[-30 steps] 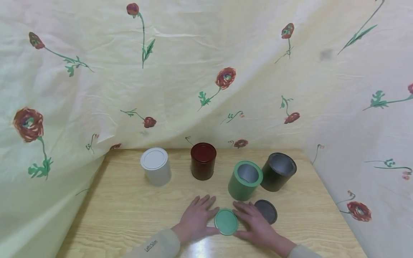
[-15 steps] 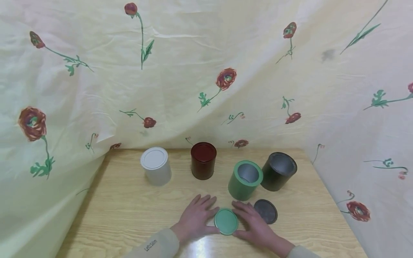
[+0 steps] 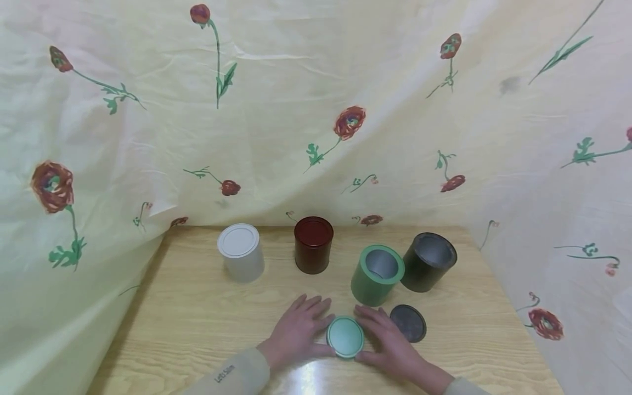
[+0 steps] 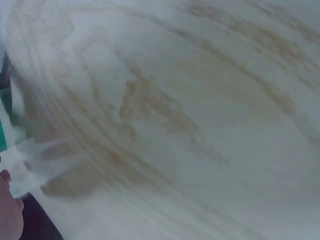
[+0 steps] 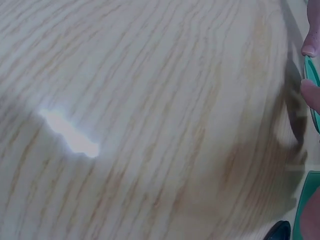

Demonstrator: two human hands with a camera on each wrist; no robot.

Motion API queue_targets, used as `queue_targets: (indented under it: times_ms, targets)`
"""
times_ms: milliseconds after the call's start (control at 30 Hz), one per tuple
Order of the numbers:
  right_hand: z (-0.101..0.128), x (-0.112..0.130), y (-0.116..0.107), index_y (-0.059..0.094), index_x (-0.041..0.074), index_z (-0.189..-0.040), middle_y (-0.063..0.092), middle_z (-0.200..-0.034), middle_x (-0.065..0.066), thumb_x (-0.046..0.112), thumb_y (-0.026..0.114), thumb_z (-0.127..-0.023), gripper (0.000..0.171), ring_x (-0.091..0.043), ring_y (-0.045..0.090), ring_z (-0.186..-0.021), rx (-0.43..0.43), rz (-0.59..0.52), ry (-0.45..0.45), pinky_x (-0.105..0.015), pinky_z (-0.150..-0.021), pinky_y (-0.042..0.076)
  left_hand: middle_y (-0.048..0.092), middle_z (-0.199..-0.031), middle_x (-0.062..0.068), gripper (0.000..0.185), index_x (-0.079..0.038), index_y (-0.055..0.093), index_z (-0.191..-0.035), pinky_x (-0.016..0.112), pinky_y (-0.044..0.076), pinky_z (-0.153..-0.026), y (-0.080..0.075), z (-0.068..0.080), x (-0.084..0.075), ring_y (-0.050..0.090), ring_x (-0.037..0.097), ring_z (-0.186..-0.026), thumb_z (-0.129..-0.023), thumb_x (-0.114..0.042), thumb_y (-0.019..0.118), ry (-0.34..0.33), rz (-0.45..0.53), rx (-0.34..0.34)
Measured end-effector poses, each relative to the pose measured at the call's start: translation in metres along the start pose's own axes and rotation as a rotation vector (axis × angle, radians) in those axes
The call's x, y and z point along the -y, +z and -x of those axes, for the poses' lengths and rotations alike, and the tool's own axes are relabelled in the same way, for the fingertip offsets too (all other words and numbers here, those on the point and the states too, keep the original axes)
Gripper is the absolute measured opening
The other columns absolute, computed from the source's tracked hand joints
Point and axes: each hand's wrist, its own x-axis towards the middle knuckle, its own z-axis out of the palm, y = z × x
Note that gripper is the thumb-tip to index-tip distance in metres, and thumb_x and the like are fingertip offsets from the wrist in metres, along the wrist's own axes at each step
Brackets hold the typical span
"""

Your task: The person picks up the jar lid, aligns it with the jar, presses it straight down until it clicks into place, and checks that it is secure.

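Observation:
Both hands grip a round green lid (image 3: 345, 336) by its rim near the table's front. My left hand (image 3: 298, 336) has thumb and index finger at its left side, the other fingers spread forward. My right hand (image 3: 387, 343) meets the opposite side, thumb and index finger at the edge. In the right wrist view, the lid (image 5: 312, 70) shows edge-on between fingertips, a shadow on the wood beside it. Behind it stands an open green can (image 3: 372, 285), grey inside. A black lid (image 3: 407, 323) lies flat just right of the right hand. The left wrist view shows mostly tabletop.
A black can (image 3: 419, 271), open at the top, stands behind and right of the green one. A dark red can (image 3: 312, 258) and a white can (image 3: 245, 266), both lidded, stand at the back of the wooden table (image 3: 197, 312). Flowered cloth (image 3: 276, 137) hangs around.
The green lid now looks brighter and slightly tilted between the hands, shifted a little up in the head view. The hands barely move, and the cans keep their places.

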Motion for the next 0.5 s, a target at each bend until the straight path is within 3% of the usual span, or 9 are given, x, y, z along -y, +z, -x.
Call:
queue_targets:
  times_ms: [100, 267, 333, 433, 500]
  targets:
    - [-0.002, 0.003, -0.002, 0.067, 0.004, -0.141, 0.059, -0.155, -0.01, 0.036, 0.094, -0.079, 0.075, -0.038, 0.054, -0.141, -0.03, -0.003, -0.024, -0.046, -0.125, 0.029, 0.046, -0.167, 0.006, 0.082, -0.024, 0.064, -0.15, 0.057, 0.034, -0.125, -0.008, -0.001, 0.002, 0.044, 0.032, -0.153, -0.093, -0.082, 0.056, 0.007, -0.013, -0.005]
    - [-0.006, 0.006, -0.005, 0.067, 0.001, -0.14, 0.059, -0.154, -0.012, 0.032, 0.095, -0.077, 0.075, -0.04, 0.056, -0.138, -0.072, 0.013, -0.068, -0.044, -0.122, 0.038, 0.052, -0.163, 0.005, 0.078, -0.024, 0.069, -0.145, 0.055, 0.039, -0.123, -0.02, -0.002, 0.004, 0.05, 0.03, -0.149, -0.091, -0.08, 0.062, 0.038, -0.097, -0.038]
    - [-0.008, 0.007, -0.006, 0.067, -0.001, -0.139, 0.06, -0.153, -0.015, 0.028, 0.096, -0.075, 0.075, -0.042, 0.056, -0.137, -0.087, 0.002, -0.09, -0.037, -0.126, 0.032, 0.053, -0.162, 0.004, 0.078, -0.024, 0.07, -0.144, 0.054, 0.039, -0.123, -0.025, -0.001, 0.005, 0.05, 0.029, -0.149, -0.09, -0.08, 0.063, 0.042, -0.121, -0.043]
    - [-0.011, 0.009, -0.007, 0.067, -0.002, -0.138, 0.06, -0.151, -0.018, 0.024, 0.097, -0.073, 0.076, -0.044, 0.056, -0.136, -0.106, -0.02, -0.122, -0.025, -0.13, 0.015, 0.052, -0.162, 0.004, 0.079, -0.025, 0.069, -0.145, 0.054, 0.038, -0.124, -0.031, 0.0, 0.005, 0.05, 0.028, -0.149, -0.09, -0.08, 0.063, 0.04, -0.126, -0.046]
    - [-0.012, 0.01, -0.009, 0.068, -0.001, -0.137, 0.06, -0.15, -0.019, 0.023, 0.098, -0.071, 0.076, -0.044, 0.056, -0.135, -0.12, -0.027, -0.136, -0.023, -0.13, 0.01, 0.051, -0.163, 0.004, 0.08, -0.024, 0.068, -0.146, 0.055, 0.037, -0.124, -0.036, 0.0, 0.006, 0.049, 0.028, -0.15, -0.09, -0.081, 0.062, 0.037, -0.12, -0.046]
